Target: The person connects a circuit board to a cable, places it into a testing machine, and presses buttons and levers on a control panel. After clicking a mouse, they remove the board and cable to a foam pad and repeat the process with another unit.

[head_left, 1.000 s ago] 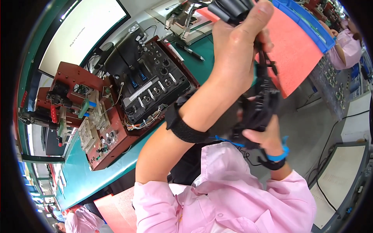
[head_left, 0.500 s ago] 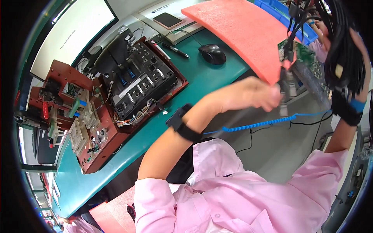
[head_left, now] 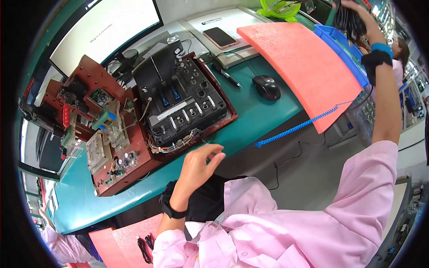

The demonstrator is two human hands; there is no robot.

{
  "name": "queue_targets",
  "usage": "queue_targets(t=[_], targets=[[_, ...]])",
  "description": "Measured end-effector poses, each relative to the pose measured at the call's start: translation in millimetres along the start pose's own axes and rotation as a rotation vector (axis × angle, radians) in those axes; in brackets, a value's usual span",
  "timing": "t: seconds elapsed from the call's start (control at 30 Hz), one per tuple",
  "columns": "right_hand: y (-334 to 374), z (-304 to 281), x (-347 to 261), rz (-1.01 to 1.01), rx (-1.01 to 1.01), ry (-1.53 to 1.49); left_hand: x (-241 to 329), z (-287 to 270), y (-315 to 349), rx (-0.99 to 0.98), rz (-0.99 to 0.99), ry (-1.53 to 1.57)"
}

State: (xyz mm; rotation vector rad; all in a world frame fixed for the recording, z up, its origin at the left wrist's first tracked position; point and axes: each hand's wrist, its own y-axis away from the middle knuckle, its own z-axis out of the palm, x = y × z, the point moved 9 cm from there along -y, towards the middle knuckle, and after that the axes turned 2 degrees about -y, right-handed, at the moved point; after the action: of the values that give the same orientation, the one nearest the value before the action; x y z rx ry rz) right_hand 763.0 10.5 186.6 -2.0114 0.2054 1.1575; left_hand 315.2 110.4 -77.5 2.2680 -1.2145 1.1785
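Beyond the far end of the pink foam sheet, my right hand (head_left: 361,12) is raised at the upper right and holds a bundle of black cables (head_left: 348,26). Its fingers are partly cut off by the picture's edge. My left hand (head_left: 197,169) hovers over the front edge of the green bench (head_left: 277,114), with thumb and fingers curved but apart and nothing between them. Just beyond it stands a black control panel (head_left: 187,105) with switches, knobs and loose wires, set in a red-brown housing. To its left is a red-brown test fixture (head_left: 107,169) with small clamps.
The pink foam sheet (head_left: 304,67) overhangs the bench beside a blue tray (head_left: 342,49). A coiled blue cord (head_left: 297,128) stretches toward my right arm. Nearby are a mouse (head_left: 266,87), pen (head_left: 227,76), phone (head_left: 220,37) and monitor (head_left: 107,31). Another person (head_left: 397,58) is at the far right.
My right hand has moved up and away with the cable bundle. My left hand has drawn back leftward from the cables to the bench edge. The view has shifted, too.
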Motion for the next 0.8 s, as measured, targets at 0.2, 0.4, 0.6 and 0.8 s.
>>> queue_targets(t=[0.2, 0.4, 0.6, 0.8], targets=[[50, 0, 144, 0.368, -0.415, 0.65, 30, 13, 31, -0.033, 0.15, -0.275], [129, -19, 242, 0.65, -0.479, 0.63, 24, 15, 43, -0.156, 0.055, -0.382], [81, -53, 216, 0.445, -0.246, 0.492, 22, 24, 38, -0.275, 0.037, -0.432], [10, -21, 165, 0.39, 0.131, -0.091, 22, 26, 34, -0.321, -0.006, -0.433]])
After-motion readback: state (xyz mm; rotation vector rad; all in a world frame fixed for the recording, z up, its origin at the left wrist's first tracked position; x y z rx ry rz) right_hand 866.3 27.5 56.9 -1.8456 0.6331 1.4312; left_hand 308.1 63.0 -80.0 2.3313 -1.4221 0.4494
